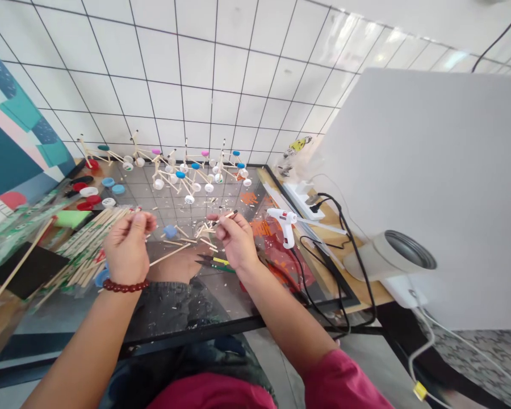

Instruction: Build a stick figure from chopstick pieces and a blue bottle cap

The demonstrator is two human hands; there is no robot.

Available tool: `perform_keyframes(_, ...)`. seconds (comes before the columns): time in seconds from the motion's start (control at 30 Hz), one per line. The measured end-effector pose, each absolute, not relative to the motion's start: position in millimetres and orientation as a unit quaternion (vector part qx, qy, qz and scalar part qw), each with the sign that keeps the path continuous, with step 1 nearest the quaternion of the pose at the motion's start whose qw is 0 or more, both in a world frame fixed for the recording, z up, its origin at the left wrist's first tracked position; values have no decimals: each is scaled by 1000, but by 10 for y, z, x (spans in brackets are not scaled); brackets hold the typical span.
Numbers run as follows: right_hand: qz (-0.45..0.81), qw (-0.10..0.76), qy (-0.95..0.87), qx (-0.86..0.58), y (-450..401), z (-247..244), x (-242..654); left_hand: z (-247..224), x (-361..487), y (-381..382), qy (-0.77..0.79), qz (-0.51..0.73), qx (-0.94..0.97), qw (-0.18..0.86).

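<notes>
Above the glass-topped table (221, 301), my right hand (237, 241) pinches a short wooden stick (226, 217) with a dark end. My left hand (130, 244), wearing a bead bracelet, is closed with thumb against curled fingers; whatever is in it is too small to make out. Just left of that hand lies a pile of wooden sticks (87, 244), some in printed wrappers. Between the hands are cut stick pieces (205, 233) and a small blue block (169, 231). Pliers (215, 261) with green and yellow handles lie beneath my right hand.
Several small stick models (189, 175) with bottle-cap wheels stand along the tiled wall. A white glue gun (283, 222) sits at right, its black cable looping near a power strip (303, 200). Loose bottle caps (89, 192) lie at left near a black sheet (29, 268).
</notes>
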State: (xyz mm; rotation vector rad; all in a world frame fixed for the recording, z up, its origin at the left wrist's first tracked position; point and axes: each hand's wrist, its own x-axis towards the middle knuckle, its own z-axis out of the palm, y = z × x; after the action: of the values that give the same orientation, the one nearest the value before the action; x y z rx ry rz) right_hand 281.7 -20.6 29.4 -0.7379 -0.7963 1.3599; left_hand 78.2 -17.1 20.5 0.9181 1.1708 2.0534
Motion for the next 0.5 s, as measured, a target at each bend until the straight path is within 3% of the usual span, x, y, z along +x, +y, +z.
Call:
perform_keyframes(0.13,601,615,-389,-331,-228,300,2819,225,719,-142,426,760,353,340)
perform_keyframes(0.3,648,514,-445,-343,-297,264,2721,231,898,-305,445,645,428,450)
perform_keyframes(0.5,680,463,-473,-316,-344,232,2668,284,1053,-437,402,569,457,553)
